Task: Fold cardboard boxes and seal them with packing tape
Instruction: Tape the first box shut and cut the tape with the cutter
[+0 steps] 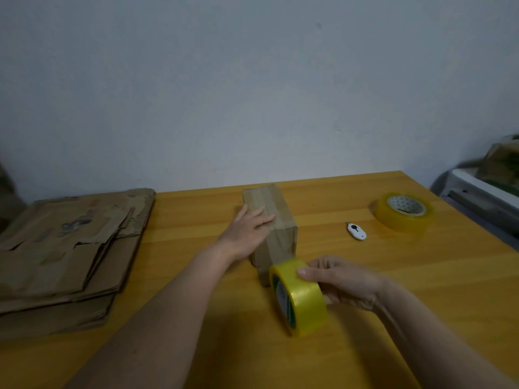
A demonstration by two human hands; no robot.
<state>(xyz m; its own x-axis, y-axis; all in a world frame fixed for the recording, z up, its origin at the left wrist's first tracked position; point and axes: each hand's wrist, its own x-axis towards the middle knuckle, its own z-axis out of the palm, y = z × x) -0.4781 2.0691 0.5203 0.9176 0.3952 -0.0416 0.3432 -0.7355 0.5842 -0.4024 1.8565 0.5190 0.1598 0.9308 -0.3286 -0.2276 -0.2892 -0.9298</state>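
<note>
Left hand (247, 234) — fingers flat, pressing the top of the folded box (271, 220) at table (421, 290) centre. Right hand (341, 279) grips a yellow tape roll (300, 300) at the box's 6 o'clock end. Spare roll (403, 211) at 2 o'clock — flattened cardboard stack (64, 254) at 9.

Layout around the grip on the tape roll

The right hand (341, 282) grips the tape roll (299, 297), which stands on edge on the table (421, 290), touching the near end of the box (273, 231). Just behind the grip and to its left, the left hand (247, 234) rests flat on top of the box. Behind the grip to the right lies the small cutter (356, 231), and farther right behind it the second tape roll (403, 211). Well to the left lies the stack of flat cardboard (67, 254).
</note>
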